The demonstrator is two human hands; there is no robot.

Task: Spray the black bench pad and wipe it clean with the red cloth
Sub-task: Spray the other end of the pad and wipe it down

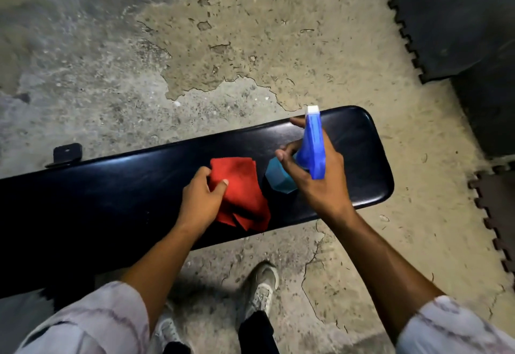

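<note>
The long black bench pad runs across the view from lower left to right. A crumpled red cloth lies on its middle. My left hand grips the cloth's left edge, thumb on top. Just to the right, my right hand is wrapped around the neck of a spray bottle with a blue trigger head, white nozzle tip and teal body. The bottle is held just above the pad, nozzle pointing away from me toward the pad's far edge.
Cracked concrete floor surrounds the bench. Dark interlocking rubber mats lie at the upper right and right edge. A black metal bracket sticks out behind the pad at left. My shoes stand close under the near edge.
</note>
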